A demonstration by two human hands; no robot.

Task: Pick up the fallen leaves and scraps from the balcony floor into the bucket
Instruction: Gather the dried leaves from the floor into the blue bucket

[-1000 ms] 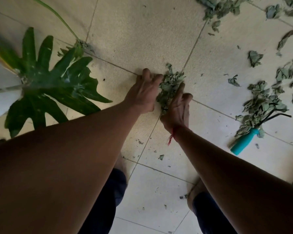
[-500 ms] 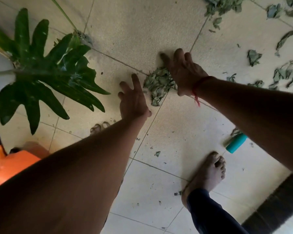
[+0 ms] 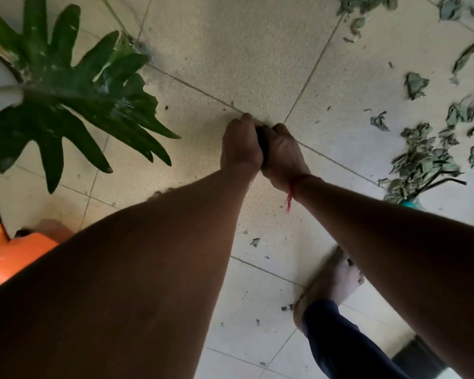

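Beige tiled floor (image 3: 230,50) fills the frame. Big lobed green plant leaf (image 3: 74,105) at 10 o'clock, blurred. Pile of dried leaves (image 3: 427,157) on the tiles at 3 o'clock, looser ones scattered up at 1–2 o'clock. Orange container (image 3: 14,258) at the 8 o'clock edge, only a corner visible, well apart from the pile. Bare foot (image 3: 340,280) at 5 o'clock. Just above centre, left hand (image 3: 240,149) and right hand (image 3: 282,157) are pressed side to side with fingers curled down at the tile, clamping a dark leaf clump (image 3: 261,143) between them. Clump is mostly hidden. Red thread (image 3: 292,191) on right wrist. Teal handle (image 3: 412,204) pokes out at the pile's lower end. Small scrap (image 3: 255,242) at 6 o'clock.
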